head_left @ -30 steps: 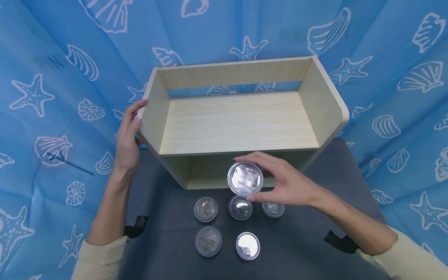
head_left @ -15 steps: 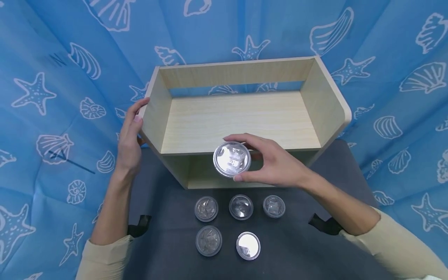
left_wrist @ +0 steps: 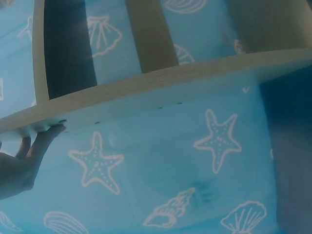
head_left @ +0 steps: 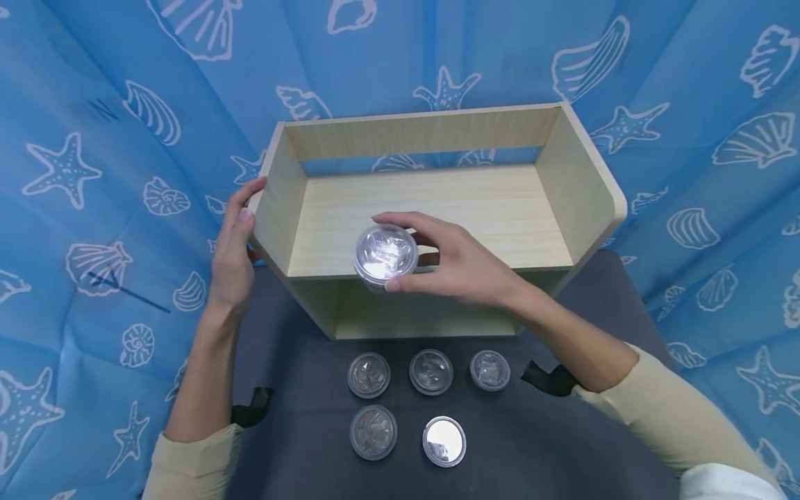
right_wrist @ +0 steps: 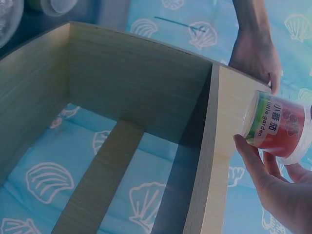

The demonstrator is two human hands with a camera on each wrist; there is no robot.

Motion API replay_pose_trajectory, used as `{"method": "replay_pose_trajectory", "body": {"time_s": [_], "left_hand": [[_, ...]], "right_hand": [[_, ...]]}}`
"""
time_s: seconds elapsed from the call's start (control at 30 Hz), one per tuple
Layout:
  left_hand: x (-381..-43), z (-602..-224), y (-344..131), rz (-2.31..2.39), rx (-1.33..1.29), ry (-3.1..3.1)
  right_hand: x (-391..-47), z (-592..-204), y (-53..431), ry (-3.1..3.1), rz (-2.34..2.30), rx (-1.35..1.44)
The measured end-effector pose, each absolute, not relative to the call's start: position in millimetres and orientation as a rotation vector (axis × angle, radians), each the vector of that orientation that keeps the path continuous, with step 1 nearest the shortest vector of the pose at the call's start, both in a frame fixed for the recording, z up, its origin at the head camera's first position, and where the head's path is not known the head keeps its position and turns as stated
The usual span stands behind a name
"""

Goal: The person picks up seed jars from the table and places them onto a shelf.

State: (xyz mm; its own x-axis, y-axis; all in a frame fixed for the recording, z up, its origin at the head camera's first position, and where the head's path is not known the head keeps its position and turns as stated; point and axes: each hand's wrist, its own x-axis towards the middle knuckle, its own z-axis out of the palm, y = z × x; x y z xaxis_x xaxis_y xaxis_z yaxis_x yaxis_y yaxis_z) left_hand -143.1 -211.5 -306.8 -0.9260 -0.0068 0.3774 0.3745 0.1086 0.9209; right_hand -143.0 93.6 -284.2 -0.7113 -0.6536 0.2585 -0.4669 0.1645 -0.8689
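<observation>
A small round plastic jar with a clear, shiny lid is held by my right hand, thumb and fingers round its side. The right wrist view shows its red and green label with a tomato picture. In the head view it overlaps the front edge of the middle board of a pale wooden two-tier shelf. My left hand touches the outside of the shelf's left side panel, fingertips at its front edge. The left wrist view shows the fingers extended against that panel.
Several similar lidded jars stand on the dark tabletop before the shelf, three in a row, including a middle jar, with a left jar and a bright-topped jar nearer. A blue shell-print curtain hangs behind.
My right hand has carried the jar up and to the left, from above the front row to the middle board's edge. The left hand stays at the side panel.
</observation>
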Motion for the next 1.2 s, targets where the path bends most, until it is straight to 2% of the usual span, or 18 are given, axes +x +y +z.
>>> {"method": "replay_pose_trajectory", "body": {"time_s": [0.77,1.2], "left_hand": [[-142.6,-309.1,-210.4,-1.914,-0.364,-2.049],[-142.8,-311.5,-208.2,-1.915,-0.37,-2.028]], "right_hand": [[-182.4,-290.1,43.9,2.192,-1.814,-0.912],[-192.9,-298.5,14.0,2.221,-1.878,-0.808]]}}
